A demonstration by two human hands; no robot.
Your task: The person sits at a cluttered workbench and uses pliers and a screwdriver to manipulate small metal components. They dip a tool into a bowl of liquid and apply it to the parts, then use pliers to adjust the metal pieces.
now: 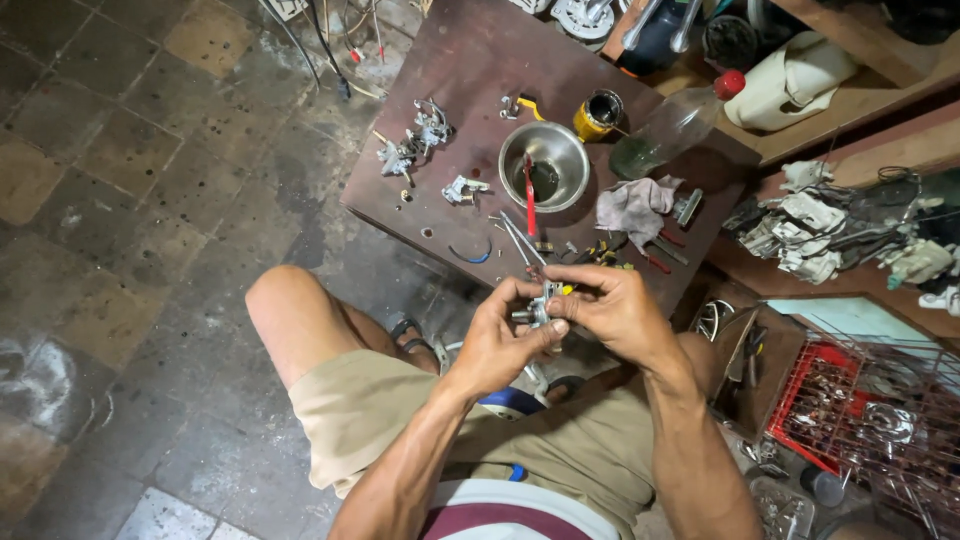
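I am looking down over both hands, which are meeting above my knees just short of the near edge of the low wooden table [470,60]. Both are closing on one small metal part [543,303], a silvery carburetor-like piece. My left hand [497,345] is cupping it from about seven o'clock, fingers curled up under it, thumb pressing at its side. My right hand [612,308] is coming in from about three o'clock, its fingertips pinching the top of the part. So the hands are together, both clamped on the same piece, with no gap between them.

The part is sitting dead centre between the two grips. I am judging its long axis as running roughly from twelve to six o'clock, tilted a little, but the fingers are hiding much of it, so I cannot be sure. Neither hand is nearer; both are touching it.

From the hands, the table is lying toward twelve o'clock. On it a steel bowl [545,160] is standing with a red-handled tool [529,196] leaning in it, and a grey rag [632,207] is lying at its three o'clock. More metal parts [412,145] are clustering at the bowl's nine o'clock. A yellow can [597,113] and a clear bottle with a red cap [672,126] are standing beyond the bowl. A red wire basket [868,410] is sitting at my four o'clock.
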